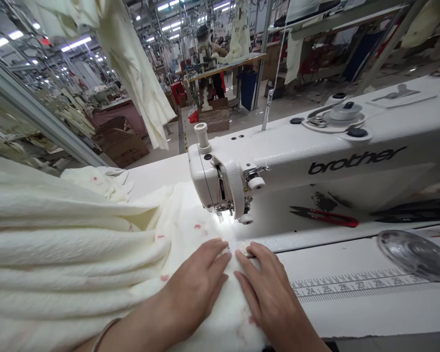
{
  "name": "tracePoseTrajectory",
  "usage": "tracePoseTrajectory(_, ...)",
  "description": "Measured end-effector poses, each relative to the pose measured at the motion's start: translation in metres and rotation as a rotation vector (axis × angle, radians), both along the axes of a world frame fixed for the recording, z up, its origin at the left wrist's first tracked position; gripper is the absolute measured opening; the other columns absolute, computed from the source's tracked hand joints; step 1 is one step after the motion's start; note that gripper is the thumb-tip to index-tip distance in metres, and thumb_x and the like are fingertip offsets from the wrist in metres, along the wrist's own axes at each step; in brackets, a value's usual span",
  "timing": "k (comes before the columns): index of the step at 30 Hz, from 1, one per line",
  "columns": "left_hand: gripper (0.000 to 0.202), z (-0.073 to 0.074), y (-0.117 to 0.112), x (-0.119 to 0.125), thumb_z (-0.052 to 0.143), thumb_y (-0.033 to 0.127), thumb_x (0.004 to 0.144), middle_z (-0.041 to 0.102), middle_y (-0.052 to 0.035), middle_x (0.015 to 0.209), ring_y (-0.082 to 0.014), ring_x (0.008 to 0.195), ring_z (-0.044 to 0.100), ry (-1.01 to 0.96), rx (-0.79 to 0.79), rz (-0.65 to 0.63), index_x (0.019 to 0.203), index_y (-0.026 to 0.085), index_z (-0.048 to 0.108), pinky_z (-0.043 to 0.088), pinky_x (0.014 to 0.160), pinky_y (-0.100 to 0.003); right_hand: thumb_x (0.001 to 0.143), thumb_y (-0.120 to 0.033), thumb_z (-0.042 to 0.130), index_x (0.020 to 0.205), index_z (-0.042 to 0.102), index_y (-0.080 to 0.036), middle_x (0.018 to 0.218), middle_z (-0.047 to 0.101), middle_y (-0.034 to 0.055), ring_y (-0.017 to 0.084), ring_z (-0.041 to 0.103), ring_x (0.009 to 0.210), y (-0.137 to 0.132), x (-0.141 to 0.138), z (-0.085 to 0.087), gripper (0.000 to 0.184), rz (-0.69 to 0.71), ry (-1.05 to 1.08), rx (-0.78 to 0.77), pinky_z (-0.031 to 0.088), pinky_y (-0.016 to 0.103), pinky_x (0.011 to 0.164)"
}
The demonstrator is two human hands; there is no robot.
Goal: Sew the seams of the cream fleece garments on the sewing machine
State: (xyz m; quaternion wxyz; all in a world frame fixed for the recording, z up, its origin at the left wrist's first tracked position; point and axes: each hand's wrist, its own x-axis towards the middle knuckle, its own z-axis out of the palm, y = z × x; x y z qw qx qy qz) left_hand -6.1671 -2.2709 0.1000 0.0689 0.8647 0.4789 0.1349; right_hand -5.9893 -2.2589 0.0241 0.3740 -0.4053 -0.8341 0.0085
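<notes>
Cream fleecy fabric (73,264) with small pink-red prints lies in folds on the left and runs flat to the front of the white sewing machine (220,181). My left hand (196,288) rests on this fabric, fingers stretched forward and slightly apart. My right hand (273,288) lies on the fabric's right edge, its thumb and index finger apart. The fingertips of both hands are close together, just in front of the lit needle area (225,216). A small pale piece (246,249) shows by my right fingertips; I cannot tell what it is.
Red-handled thread snips (326,216) and black scissors (418,212) lie under the machine arm. A clear round disc (414,254) sits on the printed ruler strip (344,288) at right. Cream garments (135,73) hang at upper left. A cardboard box (121,144) stands behind the table.
</notes>
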Motion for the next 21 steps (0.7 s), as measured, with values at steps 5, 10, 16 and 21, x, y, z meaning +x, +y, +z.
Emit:
tracePoseTrajectory(5, 0.045, -0.02, -0.005, -0.004, 0.041, 0.019, 0.094, 0.044, -0.0198, 0.139, -0.0262, 0.135, 0.034, 0.197, 0.04, -0.139, 0.136, 0.004, 0.034, 0.045, 0.105, -0.041, 0.093, -0.013, 0.042, 0.11, 0.057, -0.005, 0.112, 0.048, 0.021, 0.032, 0.049, 0.109, 0.0, -0.001, 0.001, 0.024, 0.005, 0.026, -0.007, 0.052, 0.047, 0.084)
tracePoseTrajectory(10, 0.046, -0.022, -0.002, -0.011, 0.041, 0.022, 0.094, 0.041, -0.0191, 0.142, -0.0253, 0.137, 0.03, 0.225, 0.017, -0.168, 0.136, 0.004, 0.035, 0.042, 0.107, -0.039, 0.093, -0.014, 0.042, 0.111, 0.056, -0.006, 0.114, 0.048, 0.0211, 0.032, 0.049, 0.112, -0.001, -0.001, 0.0, 0.024, -0.012, 0.013, -0.003, 0.052, 0.047, 0.085)
tracePoseTrajectory(16, 0.048, -0.021, -0.001, -0.012, 0.041, 0.023, 0.094, 0.036, -0.0175, 0.145, -0.0258, 0.138, 0.029, 0.169, -0.038, -0.154, 0.139, 0.01, 0.035, 0.041, 0.108, -0.041, 0.094, -0.013, 0.042, 0.108, 0.059, -0.006, 0.111, 0.051, 0.0219, 0.031, 0.05, 0.112, -0.001, -0.001, 0.004, 0.023, -0.023, -0.002, 0.025, 0.053, 0.047, 0.085)
tracePoseTrajectory(21, 0.048, -0.024, -0.001, -0.012, 0.04, 0.023, 0.094, 0.034, -0.0163, 0.147, -0.0253, 0.139, 0.027, 0.175, -0.044, -0.146, 0.14, 0.011, 0.034, 0.04, 0.109, -0.041, 0.093, -0.014, 0.044, 0.111, 0.059, -0.006, 0.114, 0.051, 0.0219, 0.032, 0.05, 0.113, 0.0, 0.002, -0.001, 0.024, -0.013, -0.017, 0.027, 0.053, 0.046, 0.086)
